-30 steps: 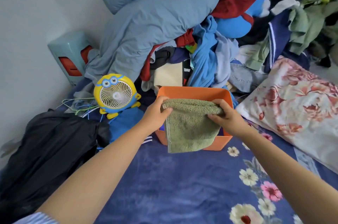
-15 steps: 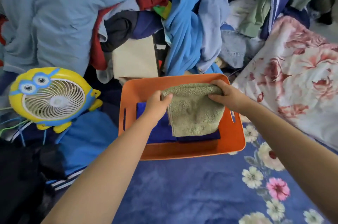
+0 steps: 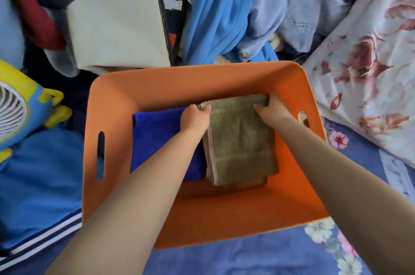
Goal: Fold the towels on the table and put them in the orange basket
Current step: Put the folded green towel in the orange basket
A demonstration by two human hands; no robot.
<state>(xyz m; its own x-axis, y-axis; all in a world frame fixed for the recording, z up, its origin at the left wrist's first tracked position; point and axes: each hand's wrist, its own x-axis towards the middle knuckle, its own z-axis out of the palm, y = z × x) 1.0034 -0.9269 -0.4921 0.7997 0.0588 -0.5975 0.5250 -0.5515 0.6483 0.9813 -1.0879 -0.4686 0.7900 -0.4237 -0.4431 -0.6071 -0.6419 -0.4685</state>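
Note:
The orange basket (image 3: 157, 86) fills the middle of the head view. Inside it lies a folded olive-green towel (image 3: 241, 142), flat on the bottom at the right. A folded dark blue towel (image 3: 155, 133) lies beside it on the left, partly under my left forearm. My left hand (image 3: 195, 117) pinches the green towel's far left corner. My right hand (image 3: 271, 109) grips its far right corner. Both hands are down inside the basket.
A heap of mixed clothes (image 3: 213, 5) rises just behind the basket. A yellow and blue cartoon fan (image 3: 20, 103) stands to the left, a floral pillow (image 3: 370, 68) to the right. The basket sits on a blue flowered sheet (image 3: 258, 259).
Both hands have lowered the green towel from above the basket rim down onto the basket floor beside the blue towel. The camera has moved closer and now looks straight down.

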